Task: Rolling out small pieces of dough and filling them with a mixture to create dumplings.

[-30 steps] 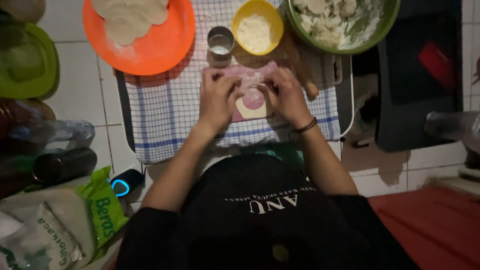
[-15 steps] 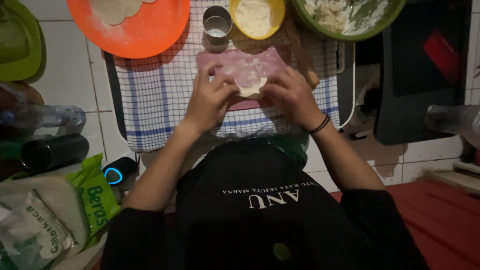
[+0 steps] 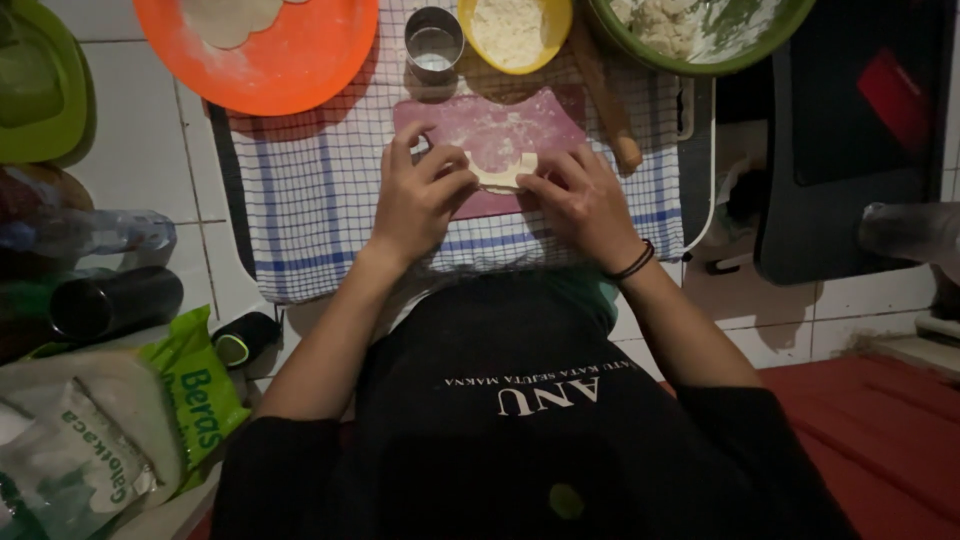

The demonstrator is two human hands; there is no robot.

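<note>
My left hand (image 3: 418,193) and my right hand (image 3: 578,197) both pinch a small pale piece of folded dough (image 3: 500,175) between their fingertips. The dough is held just over a floury pink cutting board (image 3: 500,125), which lies on a blue-and-white checked cloth (image 3: 315,205). A black band circles my right wrist. Most of the dough is hidden by my fingers.
Behind the board stand a metal ring cutter (image 3: 434,42), a yellow bowl of flour (image 3: 515,30), a wooden rolling pin (image 3: 605,95) and a green bowl of filling (image 3: 700,30). An orange plate (image 3: 290,60) carries dough rounds. Bottles (image 3: 85,232) and flour bags (image 3: 100,440) sit left.
The view has shifted so the board and bowls sit higher in frame. My hands have closed the dough round from flat and open into a folded piece.
</note>
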